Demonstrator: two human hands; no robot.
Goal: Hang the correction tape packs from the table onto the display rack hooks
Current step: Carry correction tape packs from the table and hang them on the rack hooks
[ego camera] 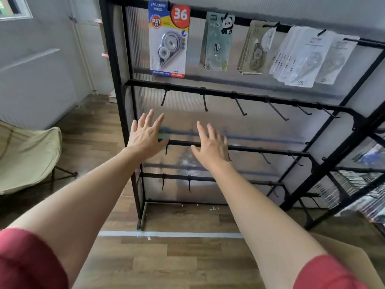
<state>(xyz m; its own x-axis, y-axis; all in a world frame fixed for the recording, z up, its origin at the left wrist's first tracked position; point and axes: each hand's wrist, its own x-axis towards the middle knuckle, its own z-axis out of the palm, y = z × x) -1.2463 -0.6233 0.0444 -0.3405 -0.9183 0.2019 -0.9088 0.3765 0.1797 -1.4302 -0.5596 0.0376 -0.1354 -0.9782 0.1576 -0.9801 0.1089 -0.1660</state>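
Note:
A black display rack [116,84] stands in front of me with rows of hooks. On its top row hang correction tape packs: a blue and red pack [167,40], panda packs [217,41], beige packs [257,49] and white packs [306,57]. The second row of hooks [239,105] is bare. My left hand [145,135] and my right hand [210,146] are stretched out flat with spread fingers in front of the third bar, holding nothing.
A beige folding chair [29,157] sits at the left on the wooden floor. A second black rack [354,180] with packed goods stands at the right. A brown cardboard surface [354,259] shows at the bottom right. White tape [166,234] marks the floor.

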